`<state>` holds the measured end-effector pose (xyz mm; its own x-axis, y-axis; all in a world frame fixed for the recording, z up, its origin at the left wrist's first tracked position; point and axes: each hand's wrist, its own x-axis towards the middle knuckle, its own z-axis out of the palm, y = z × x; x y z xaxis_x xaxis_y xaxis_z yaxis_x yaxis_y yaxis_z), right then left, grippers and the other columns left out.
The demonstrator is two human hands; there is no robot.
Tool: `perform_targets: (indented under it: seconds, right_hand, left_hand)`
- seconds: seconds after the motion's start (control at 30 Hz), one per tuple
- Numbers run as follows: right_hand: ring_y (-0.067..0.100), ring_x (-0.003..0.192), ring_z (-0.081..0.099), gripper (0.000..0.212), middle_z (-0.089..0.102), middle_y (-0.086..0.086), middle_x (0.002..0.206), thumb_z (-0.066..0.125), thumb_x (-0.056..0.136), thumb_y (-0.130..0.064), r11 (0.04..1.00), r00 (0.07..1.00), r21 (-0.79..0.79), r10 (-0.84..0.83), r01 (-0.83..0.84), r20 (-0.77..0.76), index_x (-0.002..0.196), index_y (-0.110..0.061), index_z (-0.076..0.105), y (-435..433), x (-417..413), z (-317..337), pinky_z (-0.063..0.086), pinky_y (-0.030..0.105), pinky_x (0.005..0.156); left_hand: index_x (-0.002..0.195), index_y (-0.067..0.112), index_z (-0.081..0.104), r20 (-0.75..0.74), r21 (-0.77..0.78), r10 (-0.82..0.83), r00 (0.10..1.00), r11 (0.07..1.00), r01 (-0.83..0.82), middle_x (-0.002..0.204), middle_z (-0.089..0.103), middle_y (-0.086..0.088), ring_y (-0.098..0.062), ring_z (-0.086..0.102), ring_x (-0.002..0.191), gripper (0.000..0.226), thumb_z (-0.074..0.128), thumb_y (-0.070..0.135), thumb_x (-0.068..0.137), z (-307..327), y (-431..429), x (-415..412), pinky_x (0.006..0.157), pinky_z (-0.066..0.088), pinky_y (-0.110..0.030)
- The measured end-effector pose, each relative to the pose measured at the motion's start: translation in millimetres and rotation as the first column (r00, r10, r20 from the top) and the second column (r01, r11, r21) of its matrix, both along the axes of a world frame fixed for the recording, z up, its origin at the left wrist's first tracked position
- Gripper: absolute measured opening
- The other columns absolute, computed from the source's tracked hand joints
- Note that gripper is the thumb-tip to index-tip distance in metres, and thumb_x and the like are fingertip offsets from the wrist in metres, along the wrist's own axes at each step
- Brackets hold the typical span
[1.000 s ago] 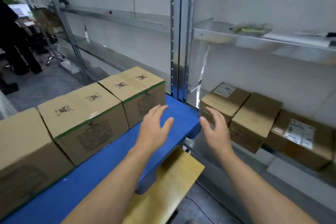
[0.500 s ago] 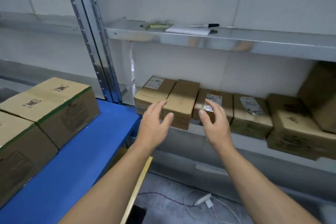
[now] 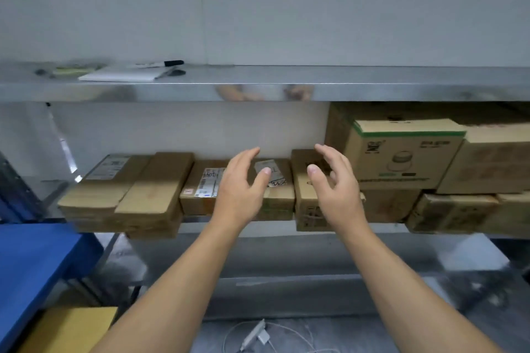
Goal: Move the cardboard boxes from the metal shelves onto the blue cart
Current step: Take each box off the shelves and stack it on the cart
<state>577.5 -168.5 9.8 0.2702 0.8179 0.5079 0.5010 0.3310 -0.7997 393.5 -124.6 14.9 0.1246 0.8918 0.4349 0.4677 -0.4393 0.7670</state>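
Both hands hold nothing: the left hand (image 3: 240, 190) and right hand (image 3: 336, 190) have open, spread fingers and palms facing each other. The flat box (image 3: 281, 195) lies on the shelf (image 3: 200, 228) just beyond them. It sits in the gap between them, nearer the left hand, and its long axis seems to run near to far.

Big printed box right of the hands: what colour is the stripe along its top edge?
Green stripe on the brown box; head view.

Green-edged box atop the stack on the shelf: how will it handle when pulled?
Probably stiff: the green-edged box keeps square corners. It may tip if dragged, since it rests on a lower box. Its bulk likely needs left hand and right hand together.
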Motion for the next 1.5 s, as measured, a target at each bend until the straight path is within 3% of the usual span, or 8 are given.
perform_targets:
  seconds: [0.4,0.67,0.77,0.87,1.03,1.17,1.3,1.5]
  right_hand:
    - [0.000,0.136,0.035,0.044,0.035,-0.008,0.150,0.050,0.095,-0.045,0.956,0.956,0.033,-0.291,0.292,-0.050,0.137,-0.035,0.050,-25.0,169.6,0.6,0.035,0.032,0.112]
    - [0.013,0.143,0.029,0.043,0.029,0.001,0.155,0.052,0.100,-0.039,0.895,0.894,-0.021,-0.446,0.445,-0.038,0.141,-0.027,0.048,4.4,227.5,6.9,0.027,0.029,0.110]
    - [0.020,0.148,0.021,0.046,0.026,0.002,0.158,0.052,0.099,-0.042,0.862,0.862,-0.008,-0.507,0.507,0.001,0.143,-0.029,0.046,21.0,250.0,8.4,0.027,0.042,0.116]
    - [0.023,0.153,0.006,0.048,0.027,0.001,0.160,0.050,0.099,-0.045,0.841,0.840,-0.020,-0.540,0.541,0.052,0.145,-0.032,0.045,39.0,268.1,4.6,0.018,0.051,0.120]
    - [0.020,0.153,0.003,0.053,0.036,-0.008,0.157,0.042,0.095,-0.056,0.815,0.803,0.012,-0.574,0.580,0.158,0.145,-0.040,0.040,63.7,280.6,-8.1,0.016,0.065,0.116]
    - [0.021,0.153,0.004,0.055,0.039,-0.009,0.154,0.041,0.094,-0.057,0.796,0.787,0.031,-0.603,0.605,0.127,0.144,-0.036,0.042,72.2,274.5,-10.7,0.017,0.067,0.115]
    - [0.018,0.153,0.006,0.046,0.039,-0.022,0.144,0.044,0.095,-0.053,0.816,0.815,0.067,-0.577,0.574,0.044,0.137,-0.037,0.047,72.4,272.8,-12.5,0.016,0.067,0.116]
    - [0.015,0.153,0.005,0.043,0.041,-0.022,0.141,0.044,0.094,-0.050,0.866,0.866,0.029,-0.500,0.500,-0.003,0.133,-0.034,0.053,60.5,277.1,-9.1,0.011,0.065,0.118]
  left_hand:
    - [0.145,0.031,0.043,0.089,-0.040,-0.114,0.990,0.992,0.117,0.148,0.042,0.012,0.005,0.034,0.126,0.048,0.054,0.035,0.099,6.9,9.6,164.4,0.105,0.030,-0.025]
    - [0.143,0.037,0.044,0.107,-0.060,-0.134,0.985,0.988,0.141,0.157,0.032,0.007,-0.005,0.029,0.141,0.047,0.055,0.037,0.098,10.6,48.8,225.9,0.109,0.027,-0.029]
    - [0.142,0.040,0.046,0.146,-0.080,-0.145,0.979,0.984,0.158,0.158,0.030,0.003,-0.001,0.027,0.138,0.045,0.056,0.039,0.097,6.7,67.2,241.7,0.109,0.026,-0.028]
    - [0.139,0.041,0.048,0.186,-0.082,-0.137,0.973,0.984,0.155,0.139,0.044,0.004,-0.006,0.045,0.126,0.044,0.055,0.045,0.096,4.4,89.5,254.4,0.107,0.039,-0.036]
    - [0.124,0.043,0.053,0.272,-0.015,-0.111,0.956,0.993,0.119,0.114,0.055,0.014,0.007,0.052,0.104,0.048,0.047,0.067,0.082,0.3,109.7,269.1,0.085,0.045,-0.022]
    - [0.117,0.039,0.055,0.324,-0.005,-0.087,0.942,0.996,0.094,0.112,0.062,0.005,-0.008,0.060,0.101,0.042,0.050,0.064,0.084,-7.9,110.1,275.9,0.079,0.049,-0.026]
    - [0.114,0.046,0.053,0.309,-0.009,-0.089,0.947,0.995,0.097,0.113,0.062,0.006,-0.001,0.060,0.097,0.035,0.047,0.064,0.084,-6.5,105.7,271.8,0.076,0.049,-0.016]
    - [0.130,0.041,0.052,0.314,-0.147,0.060,0.948,0.989,-0.014,0.110,0.056,0.023,0.004,0.054,0.100,0.033,0.050,0.046,0.098,4.0,84.5,280.8,0.081,0.043,-0.023]
